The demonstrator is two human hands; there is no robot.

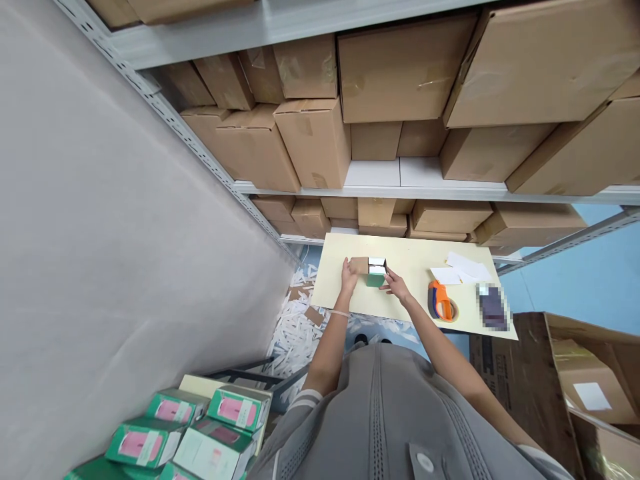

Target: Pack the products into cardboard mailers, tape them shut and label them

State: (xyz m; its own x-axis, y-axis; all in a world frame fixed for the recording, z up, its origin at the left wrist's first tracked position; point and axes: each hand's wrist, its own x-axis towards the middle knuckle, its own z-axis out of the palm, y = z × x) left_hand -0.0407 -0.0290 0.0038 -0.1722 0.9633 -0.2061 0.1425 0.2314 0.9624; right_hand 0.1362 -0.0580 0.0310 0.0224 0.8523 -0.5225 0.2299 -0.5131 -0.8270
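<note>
Over the left part of the cream tabletop [405, 250], a small green-and-white box [376, 279] is between my two hands. A brown cardboard piece [359, 265] adjoins its left side; I cannot tell whether it is a flap or a separate carton. My left hand [349, 276] grips the brown cardboard at its left edge. With thumb and fingers, my right hand [396, 287] holds the green box by its lower right side. An orange tape dispenser [441, 301] lies to the right of my right hand.
White papers [460, 269] and a blurred dark item [494, 308] lie on the table's right. Shelves with brown cartons [313, 143] rise behind. Paper strips [295, 330] litter the floor. Green boxes [135, 443] are stacked lower left; a large open carton [520, 373] stands right.
</note>
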